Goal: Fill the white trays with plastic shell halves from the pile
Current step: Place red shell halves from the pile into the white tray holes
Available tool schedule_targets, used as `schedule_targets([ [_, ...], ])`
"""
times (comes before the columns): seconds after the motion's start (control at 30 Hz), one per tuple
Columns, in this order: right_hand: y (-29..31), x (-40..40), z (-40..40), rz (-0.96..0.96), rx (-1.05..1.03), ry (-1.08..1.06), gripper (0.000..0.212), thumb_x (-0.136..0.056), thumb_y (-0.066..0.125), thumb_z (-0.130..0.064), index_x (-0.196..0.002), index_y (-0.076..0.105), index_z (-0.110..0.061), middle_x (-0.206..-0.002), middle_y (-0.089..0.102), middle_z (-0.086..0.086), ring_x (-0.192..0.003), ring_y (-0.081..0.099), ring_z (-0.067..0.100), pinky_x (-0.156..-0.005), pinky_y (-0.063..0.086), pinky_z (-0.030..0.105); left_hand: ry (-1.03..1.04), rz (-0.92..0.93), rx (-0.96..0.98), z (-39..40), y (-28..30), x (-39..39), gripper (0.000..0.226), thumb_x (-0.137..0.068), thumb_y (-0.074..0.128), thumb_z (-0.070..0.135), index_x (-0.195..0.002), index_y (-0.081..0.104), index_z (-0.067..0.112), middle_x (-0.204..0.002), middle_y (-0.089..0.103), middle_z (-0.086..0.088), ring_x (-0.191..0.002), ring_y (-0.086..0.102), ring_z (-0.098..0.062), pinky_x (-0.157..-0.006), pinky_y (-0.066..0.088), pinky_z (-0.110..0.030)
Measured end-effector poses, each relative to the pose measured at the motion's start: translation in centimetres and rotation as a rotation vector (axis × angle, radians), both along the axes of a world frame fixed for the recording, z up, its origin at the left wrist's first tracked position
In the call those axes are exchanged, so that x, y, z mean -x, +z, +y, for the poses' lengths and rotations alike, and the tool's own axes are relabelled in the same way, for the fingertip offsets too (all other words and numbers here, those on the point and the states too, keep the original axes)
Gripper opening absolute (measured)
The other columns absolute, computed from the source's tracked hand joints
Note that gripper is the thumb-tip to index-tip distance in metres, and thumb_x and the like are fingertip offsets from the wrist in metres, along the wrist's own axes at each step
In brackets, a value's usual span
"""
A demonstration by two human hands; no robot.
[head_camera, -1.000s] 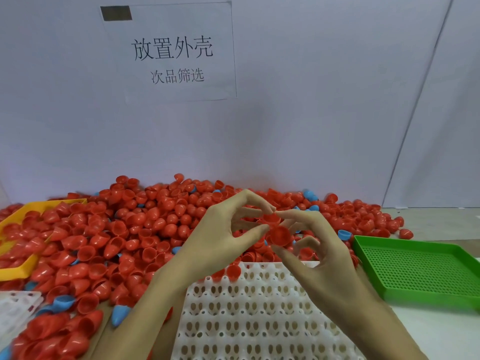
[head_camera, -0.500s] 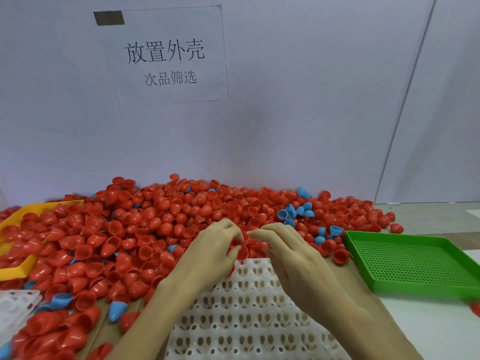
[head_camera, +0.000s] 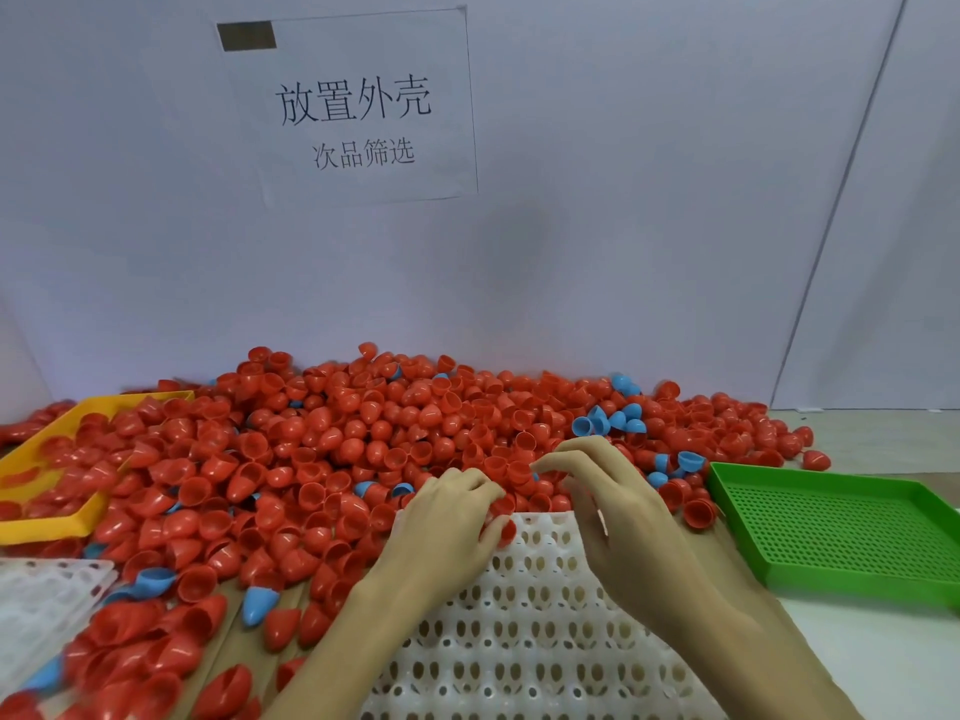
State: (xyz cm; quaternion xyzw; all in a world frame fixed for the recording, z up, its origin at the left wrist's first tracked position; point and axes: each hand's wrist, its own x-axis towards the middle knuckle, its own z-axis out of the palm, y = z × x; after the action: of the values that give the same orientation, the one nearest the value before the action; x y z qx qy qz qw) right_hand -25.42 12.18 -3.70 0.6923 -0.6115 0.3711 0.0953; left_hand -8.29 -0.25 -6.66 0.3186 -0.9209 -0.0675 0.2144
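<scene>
**Hands Back at the Pile Edge: Seating a Shell in the Far Row**

We are now working low, at the far edge of the white tray (head_camera: 524, 631), where it meets the pile (head_camera: 363, 449) of red and blue shell halves. A second ago we were holding both hands raised above the tray, turning one red shell between the fingertips; since then we have been lowering them, and both are now down at the tray's far row.

Our left hand (head_camera: 447, 527) is lying knuckles-up with its fingers curled, and a red shell half (head_camera: 501, 530) is showing at its fingertips, touching the tray's far-row cells. We judge that the left hand is pinching this shell while seating it, though the contact itself is partly hidden. Our right hand (head_camera: 613, 517) is hovering just beside it with fingers loosely spread toward the pile, holding nothing that we can see.

Nearly every visible cell is standing empty, so we judge the filling to be at its start. A green tray (head_camera: 841, 537) is sitting to the right, a yellow tray (head_camera: 47, 522) to the left.
</scene>
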Motion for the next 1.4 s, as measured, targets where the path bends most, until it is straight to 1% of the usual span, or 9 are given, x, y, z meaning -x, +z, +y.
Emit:
schedule_targets([
  [0.2, -0.9, 1.1, -0.3, -0.082, -0.026, -0.002, 0.043, -0.093, 0.056, 0.017, -0.111, 0.074, -0.019, -0.120, 0.060, -0.013, -0.114, 0.061, 0.008, -0.096, 0.055, 0.030, -0.125, -0.079, -0.015, 1.3, 0.8, -0.9, 0.032, -0.108, 0.048, 0.043, -0.132, 0.065, 0.030, -0.136, 0.055, 0.019, -0.123, 0.047, 0.000, -0.109, 0.041, -0.028],
  [0.37, -1.8, 1.7, -0.8, -0.118, -0.006, 0.053, 0.043, -0.092, 0.058, 0.018, -0.104, 0.076, -0.020, -0.116, 0.061, -0.016, -0.112, 0.063, 0.008, -0.094, 0.055, 0.028, -0.118, -0.032, -0.030, 3.0, -1.6, -2.5, 0.055, -0.108, 0.032, 0.060, -0.159, 0.033, 0.040, -0.158, 0.023, 0.033, -0.148, 0.016, 0.012, -0.124, 0.007, -0.013],
  [0.53, -2.3, 1.9, -1.6, -0.160, -0.003, 0.038, 0.039, -0.095, 0.060, 0.011, -0.103, 0.075, -0.024, -0.113, 0.061, -0.020, -0.109, 0.064, 0.006, -0.091, 0.053, 0.019, -0.092, 0.045, -0.008, 3.2, -2.4, -3.0, 0.049, -0.110, 0.034, 0.054, -0.156, 0.039, 0.036, -0.158, 0.031, 0.029, -0.143, 0.015, 0.018, -0.110, -0.005, 0.002],
  [0.63, -1.4, 2.4, -3.8, -0.146, -0.068, -0.051, 0.030, -0.102, 0.056, -0.001, -0.108, 0.072, -0.026, -0.111, 0.062, -0.020, -0.104, 0.062, 0.000, -0.089, 0.052, 0.016, -0.103, 0.078, 0.017, 3.2, -2.6, -2.8, 0.043, -0.111, 0.038, 0.045, -0.151, 0.047, 0.032, -0.153, 0.041, 0.024, -0.142, 0.030, 0.011, -0.110, 0.004, 0.002],
  [0.73, -0.3, 3.2, -7.8, -0.060, -0.155, -0.159, 0.026, -0.105, 0.053, -0.006, -0.119, 0.071, -0.018, -0.114, 0.065, -0.006, -0.099, 0.062, 0.005, -0.088, 0.053, 0.020, -0.094, 0.111, 0.037, 3.4, -2.6, -3.0, 0.036, -0.110, 0.043, 0.039, -0.143, 0.055, 0.030, -0.144, 0.049, 0.021, -0.134, 0.040, 0.008, -0.109, 0.018, -0.003],
  [0.9, -0.8, 3.8, -13.9, 0.112, -0.364, -0.266, 0.031, -0.102, 0.061, -0.013, -0.133, 0.068, -0.019, -0.122, 0.059, 0.005, -0.117, 0.058, 0.025, -0.094, 0.051, 0.036, -0.099, 0.142, 0.042, 3.7, -2.1, -3.1, 0.031, -0.110, 0.044, 0.035, -0.136, 0.059, 0.027, -0.133, 0.054, 0.020, -0.122, 0.045, 0.004, -0.108, 0.035, -0.016],
  [1.0, -2.4, 3.3, -15.3, 0.199, -0.377, -0.351, 0.028, -0.100, 0.061, -0.012, -0.126, 0.070, -0.019, -0.120, 0.057, 0.006, -0.119, 0.055, 0.027, -0.087, 0.049, 0.037, -0.086, 0.154, 0.044, 3.7, -1.9, -3.2, 0.029, -0.109, 0.044, 0.033, -0.128, 0.064, 0.024, -0.126, 0.057, 0.017, -0.115, 0.049, 0.001, -0.102, 0.043, -0.024],
  [1.2, -1.4, 3.0, -11.9, -0.178, -0.108, -0.214, 0.014, -0.095, 0.075, -0.016, -0.107, 0.077, -0.022, -0.104, 0.062, -0.004, -0.087, 0.059, 0.009, -0.081, 0.045, 0.019, 0.007, 0.234, 0.072, 3.9, -1.8, -3.4, 0.030, -0.107, 0.042, 0.036, -0.126, 0.063, 0.026, -0.123, 0.056, 0.018, -0.112, 0.052, 0.000, -0.100, 0.043, -0.021],
  [1.4, -0.1, 0.3, -4.3, -0.402, -0.354, 0.147, 0.020, -0.096, 0.073, -0.016, -0.103, 0.075, -0.035, -0.090, 0.078, -0.014, -0.074, 0.072, 0.006, -0.064, 0.057, 0.018, -0.001, 0.317, -0.020, 3.9, -1.5, -3.5, 0.049, -0.105, 0.049, 0.054, -0.148, 0.039, 0.035, -0.138, 0.039, 0.026, -0.121, 0.045, 0.010, -0.098, 0.036, -0.004],
])
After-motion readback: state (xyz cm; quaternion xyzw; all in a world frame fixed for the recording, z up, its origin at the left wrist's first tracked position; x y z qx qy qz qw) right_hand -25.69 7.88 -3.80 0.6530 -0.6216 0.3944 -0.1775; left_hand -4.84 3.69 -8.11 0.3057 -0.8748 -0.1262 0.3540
